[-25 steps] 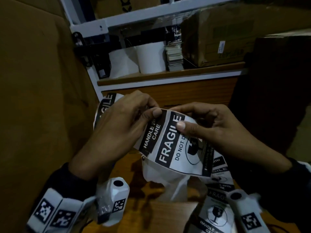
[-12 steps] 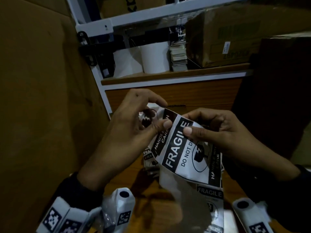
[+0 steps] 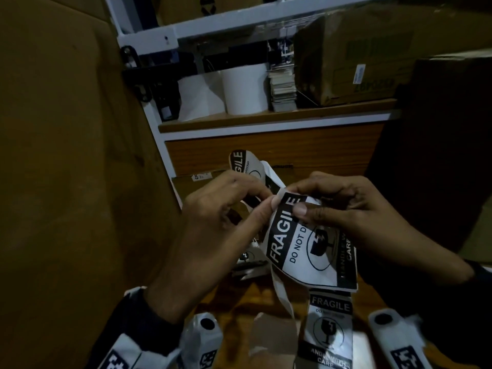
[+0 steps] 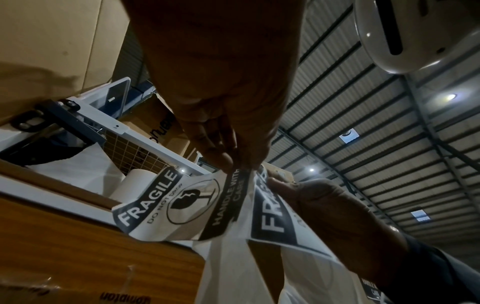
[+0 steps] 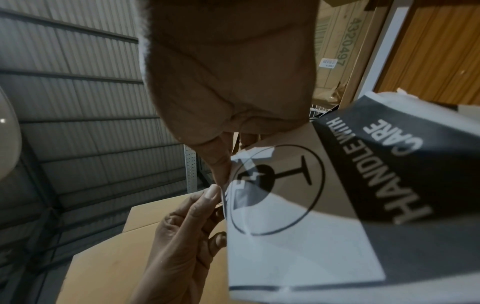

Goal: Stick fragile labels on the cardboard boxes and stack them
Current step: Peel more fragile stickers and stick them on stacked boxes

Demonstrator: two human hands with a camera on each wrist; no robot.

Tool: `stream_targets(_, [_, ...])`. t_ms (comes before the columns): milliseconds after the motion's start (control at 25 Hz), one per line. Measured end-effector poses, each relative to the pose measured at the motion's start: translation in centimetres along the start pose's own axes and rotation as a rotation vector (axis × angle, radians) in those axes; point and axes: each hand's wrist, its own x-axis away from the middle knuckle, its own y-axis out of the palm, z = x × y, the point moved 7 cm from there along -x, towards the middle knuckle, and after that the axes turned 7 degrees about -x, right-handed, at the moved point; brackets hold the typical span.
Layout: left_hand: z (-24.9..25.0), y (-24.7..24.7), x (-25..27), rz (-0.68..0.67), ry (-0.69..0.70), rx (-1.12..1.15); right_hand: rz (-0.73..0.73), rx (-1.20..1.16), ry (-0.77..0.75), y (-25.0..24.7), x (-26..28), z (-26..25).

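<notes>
Paper fragile label point(image 3: 312, 241) hangs above the worktop point(image 3: 239, 304), pinched at its top edge by left hand point(image 3: 213, 235) and right hand point(image 3: 354, 209); uneven peeling could tear or curl it.

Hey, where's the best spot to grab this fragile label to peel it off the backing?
Probably the top corner of the fragile label, from above: it curls free of the backing strip there. The right hand pinches it; the left hand pinches the strip beside it.
</notes>
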Motion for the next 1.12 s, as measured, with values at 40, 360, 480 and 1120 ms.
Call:
stream_targets(40, [0.0, 0.2, 0.0, -0.013, -0.001, -0.005, -0.006, 0.012, 0.003, 0.0, 0.0, -0.1])
stream_targets(360, [0.0, 1.5, -0.2, -0.091, 0.066, -0.105, -0.041, 0.047, 0.05, -0.8, -0.1, 0.4])
stream_targets(480, [0.4, 1.7, -0.3, -0.061, 0.099, -0.178, -0.031, 0.05, 0.038, -0.9, 0.0, 0.4])
stream_targets(1120, [1.0, 1.2, -0.3, 0.034, 0.072, -0.205, 0.046, 0.095, -0.019, -1.6, 0.5, -0.3])
